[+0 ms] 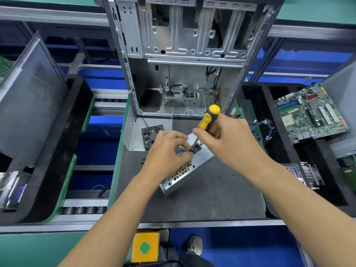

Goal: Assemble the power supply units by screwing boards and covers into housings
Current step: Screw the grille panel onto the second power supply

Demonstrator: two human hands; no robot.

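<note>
A silver power supply housing (185, 175) with a honeycomb vent lies tilted on the dark work mat (212, 199). My left hand (166, 151) rests on top of the housing, its fingers curled at the spot where the screwdriver tip meets the metal near the black power socket (198, 148). My right hand (229, 137) grips a yellow and black screwdriver (210, 117), shaft angled down-left onto the housing. A bent metal cover with a black fan (151, 135) lies just behind my left hand.
An open computer case (181, 54) stands upright at the back of the mat. A green motherboard (312, 112) lies in a black tray at right. A grey side panel (32, 101) leans in a black tray at left. A yellow button box (145, 246) sits below the bench edge.
</note>
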